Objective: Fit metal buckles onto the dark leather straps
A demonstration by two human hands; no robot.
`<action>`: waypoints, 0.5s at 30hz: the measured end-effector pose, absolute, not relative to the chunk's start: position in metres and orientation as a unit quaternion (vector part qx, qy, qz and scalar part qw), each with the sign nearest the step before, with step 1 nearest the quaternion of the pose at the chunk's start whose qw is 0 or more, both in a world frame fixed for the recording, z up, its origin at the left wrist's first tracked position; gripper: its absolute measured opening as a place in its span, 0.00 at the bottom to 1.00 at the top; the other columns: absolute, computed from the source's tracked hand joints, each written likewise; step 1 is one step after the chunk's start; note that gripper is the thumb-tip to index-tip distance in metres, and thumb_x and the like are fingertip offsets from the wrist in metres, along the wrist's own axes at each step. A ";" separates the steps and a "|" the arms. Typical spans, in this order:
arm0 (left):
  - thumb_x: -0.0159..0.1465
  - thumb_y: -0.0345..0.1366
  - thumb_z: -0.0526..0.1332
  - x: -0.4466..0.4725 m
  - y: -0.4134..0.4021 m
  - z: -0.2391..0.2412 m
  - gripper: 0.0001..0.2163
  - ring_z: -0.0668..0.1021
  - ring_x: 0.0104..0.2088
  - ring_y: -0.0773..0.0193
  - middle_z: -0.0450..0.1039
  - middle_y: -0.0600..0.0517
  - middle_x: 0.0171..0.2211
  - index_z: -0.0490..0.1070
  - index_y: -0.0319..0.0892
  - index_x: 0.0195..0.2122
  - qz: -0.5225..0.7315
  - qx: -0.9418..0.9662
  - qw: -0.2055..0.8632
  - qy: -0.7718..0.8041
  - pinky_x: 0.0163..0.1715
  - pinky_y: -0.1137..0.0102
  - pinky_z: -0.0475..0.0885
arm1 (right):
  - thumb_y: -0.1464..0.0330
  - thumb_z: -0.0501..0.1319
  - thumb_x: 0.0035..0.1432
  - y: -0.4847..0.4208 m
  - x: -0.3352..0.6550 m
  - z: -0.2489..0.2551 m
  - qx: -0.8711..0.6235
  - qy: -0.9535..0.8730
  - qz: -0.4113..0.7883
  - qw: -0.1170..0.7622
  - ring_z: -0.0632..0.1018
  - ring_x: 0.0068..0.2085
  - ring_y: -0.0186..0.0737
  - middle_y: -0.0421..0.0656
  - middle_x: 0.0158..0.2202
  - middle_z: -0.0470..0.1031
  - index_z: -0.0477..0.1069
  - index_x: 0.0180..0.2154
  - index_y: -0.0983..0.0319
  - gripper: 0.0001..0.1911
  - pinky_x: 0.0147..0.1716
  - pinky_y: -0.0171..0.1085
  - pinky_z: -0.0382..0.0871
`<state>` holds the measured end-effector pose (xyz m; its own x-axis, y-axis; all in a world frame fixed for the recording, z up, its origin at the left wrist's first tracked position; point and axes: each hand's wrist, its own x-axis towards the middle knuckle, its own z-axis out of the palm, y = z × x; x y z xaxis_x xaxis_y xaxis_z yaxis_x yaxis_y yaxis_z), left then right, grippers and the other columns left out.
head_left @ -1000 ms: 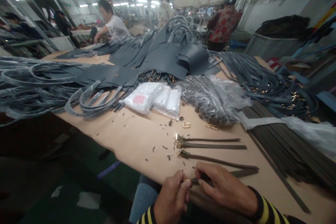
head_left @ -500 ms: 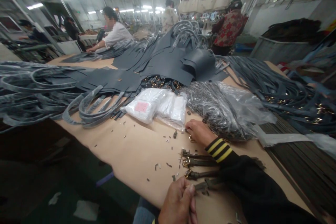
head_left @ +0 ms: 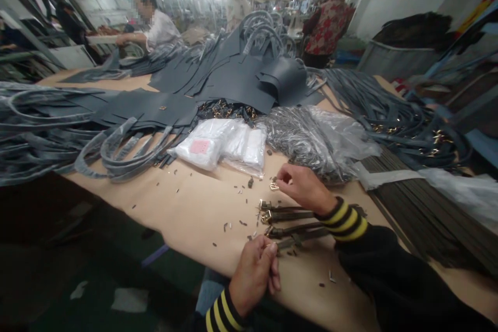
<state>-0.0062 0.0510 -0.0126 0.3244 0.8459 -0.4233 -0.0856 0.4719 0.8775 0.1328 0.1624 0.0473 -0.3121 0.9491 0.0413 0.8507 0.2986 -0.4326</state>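
My left hand (head_left: 254,270) is closed at the table's near edge, thumb and fingers pinching the end of a dark olive strap (head_left: 286,243). Above it lie several similar straps (head_left: 291,215) with gold buckles (head_left: 266,217) at their left ends. My right hand (head_left: 305,187) hovers over the far side of these straps, its thumb and fingertips pressed together. Whatever is between those fingertips is too small to make out. A gold buckle (head_left: 274,185) shows just left of them; whether they touch it I cannot tell.
Small dark and metal bits (head_left: 243,223) are scattered over the brown tabletop (head_left: 187,212). White plastic packets (head_left: 210,140) and a clear bag (head_left: 311,140) of dark pieces lie beyond. Blue-grey panels (head_left: 233,80) and straps (head_left: 412,119) are piled behind. Co-workers (head_left: 161,26) are farther back.
My right hand has drawn back to the right, away from the clear bag, with its fingers pinched. My left hand keeps its hold on the strap. The whole view has shifted slightly.
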 end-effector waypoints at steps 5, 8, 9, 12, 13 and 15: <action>0.54 0.50 0.55 -0.006 0.050 -0.013 0.17 0.63 0.09 0.76 0.59 0.61 0.11 0.56 0.40 0.23 0.338 0.401 0.710 0.469 0.08 0.81 0.55 | 0.69 0.53 0.51 0.077 0.155 0.040 -0.530 -0.656 0.456 0.284 0.71 0.24 0.32 0.38 0.25 0.69 0.65 0.38 0.64 0.11 0.22 0.31 0.67; 0.55 0.49 0.54 -0.005 0.047 -0.014 0.16 0.63 0.10 0.76 0.59 0.61 0.11 0.57 0.40 0.24 0.343 0.418 0.697 0.470 0.09 0.81 0.55 | 0.67 0.55 0.50 0.047 0.154 0.021 -0.560 -0.571 0.504 0.326 0.73 0.26 0.35 0.40 0.25 0.71 0.68 0.34 0.64 0.09 0.25 0.34 0.68; 0.56 0.48 0.53 -0.005 0.046 -0.014 0.15 0.63 0.10 0.76 0.59 0.61 0.11 0.57 0.40 0.24 0.345 0.427 0.691 0.470 0.09 0.81 0.56 | 0.67 0.55 0.49 0.042 0.153 0.016 -0.571 -0.551 0.507 0.338 0.73 0.27 0.36 0.41 0.25 0.71 0.68 0.33 0.64 0.09 0.26 0.34 0.69; 0.58 0.46 0.52 -0.005 0.042 -0.015 0.14 0.63 0.10 0.76 0.59 0.61 0.12 0.57 0.40 0.24 0.347 0.447 0.681 0.464 0.10 0.81 0.56 | 0.66 0.56 0.48 0.039 0.147 0.009 -0.581 -0.505 0.525 0.363 0.74 0.28 0.37 0.41 0.27 0.72 0.68 0.32 0.63 0.09 0.28 0.36 0.70; 0.58 0.46 0.52 -0.006 0.042 -0.015 0.14 0.63 0.10 0.76 0.59 0.61 0.12 0.57 0.40 0.24 0.346 0.449 0.681 0.463 0.10 0.81 0.56 | 0.66 0.57 0.48 0.039 0.146 0.009 -0.577 -0.498 0.534 0.366 0.74 0.29 0.38 0.41 0.27 0.72 0.68 0.32 0.63 0.09 0.29 0.36 0.70; 0.58 0.46 0.52 -0.006 0.040 -0.014 0.14 0.63 0.10 0.76 0.59 0.61 0.12 0.56 0.40 0.24 0.344 0.451 0.682 0.462 0.10 0.81 0.57 | 0.65 0.57 0.47 0.040 0.144 0.009 -0.570 -0.488 0.548 0.369 0.75 0.29 0.38 0.41 0.27 0.72 0.68 0.32 0.63 0.09 0.30 0.37 0.70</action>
<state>-0.0060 0.0403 -0.0144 0.3371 0.8854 -0.3200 -0.0515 0.3567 0.9328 0.1445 0.0404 0.0091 -0.0767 0.9613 -0.2644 0.1524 -0.2508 -0.9560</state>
